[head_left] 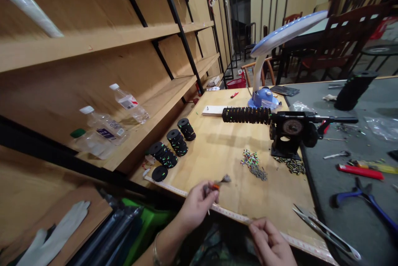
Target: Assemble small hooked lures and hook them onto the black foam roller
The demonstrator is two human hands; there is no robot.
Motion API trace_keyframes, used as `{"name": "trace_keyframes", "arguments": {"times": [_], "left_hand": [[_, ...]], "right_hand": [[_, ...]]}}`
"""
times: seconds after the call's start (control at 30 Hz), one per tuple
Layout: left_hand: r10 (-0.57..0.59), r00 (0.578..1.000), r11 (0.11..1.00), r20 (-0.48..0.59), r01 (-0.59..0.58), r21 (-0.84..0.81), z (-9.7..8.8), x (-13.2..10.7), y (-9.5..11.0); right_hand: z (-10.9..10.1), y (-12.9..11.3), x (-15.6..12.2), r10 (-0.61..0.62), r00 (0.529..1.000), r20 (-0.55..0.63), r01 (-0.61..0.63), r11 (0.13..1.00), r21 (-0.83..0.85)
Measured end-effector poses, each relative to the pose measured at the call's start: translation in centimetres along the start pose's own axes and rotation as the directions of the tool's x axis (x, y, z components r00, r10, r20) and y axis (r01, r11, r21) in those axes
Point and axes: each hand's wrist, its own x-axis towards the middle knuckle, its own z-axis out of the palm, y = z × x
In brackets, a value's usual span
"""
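Note:
Near the front edge of the wooden table, my left hand is closed round a small orange object; its kind is unclear. A little grey cluster shows just past those fingertips. My right hand is pinched at the tape measure strip along the table edge, and whatever is between its fingertips is too small to make out. Beyond the hands lie a pile of multicoloured small beads, a pile of grey bits and a pile of brass-coloured pieces.
A black winding device carries a row of black foam spools. More stacked spools stand at left. Scissors, blue-handled pliers and a red knife lie right. A blue lamp stands behind; shelves flank the left.

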Motion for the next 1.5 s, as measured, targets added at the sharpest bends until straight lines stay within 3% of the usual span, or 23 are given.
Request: {"name": "trace_keyframes", "arguments": {"times": [0.13,0.23,0.43,0.63,1.07,1.23,1.5], "left_hand": [[-0.255,0.96,0.929,0.112,0.275,-0.248,3.5,-3.7,-1.5],[-0.325,0.938,0.89,0.119,0.346,-0.297,5.2,-5.0,-2.2],[-0.314,0.948,0.935,0.049,0.317,-0.16,6.1,-5.5,-2.4],[-0.32,0.945,0.915,0.066,0.326,-0.238,6.4,-5.5,-2.9],[-0.289,0.947,0.927,0.139,0.313,-0.205,6.5,-5.6,-2.6],[-0.274,0.946,0.91,0.171,0.313,-0.273,6.6,-5.6,-2.7],[-0.264,0.952,0.904,0.157,0.301,-0.304,6.8,-5.4,-2.7]], "right_hand": [[0.3,-0.3,0.0,0.032,0.996,0.088,-0.032,0.999,0.0],[0.2,-0.2,-0.5,0.048,0.994,0.095,-0.047,0.999,-0.011],[0.3,-0.5,-1.1,0.049,0.995,0.083,-0.046,0.998,-0.047],[0.0,0.0,-0.4,0.05,0.998,0.04,-0.048,0.998,-0.048],[-0.1,0.3,-0.2,0.107,0.99,0.095,-0.103,0.994,-0.046],[0.0,0.3,-0.2,0.092,0.992,0.084,-0.089,0.996,-0.031],[0.2,0.6,-0.2,0.09,0.993,0.072,-0.087,0.996,-0.035]]}}
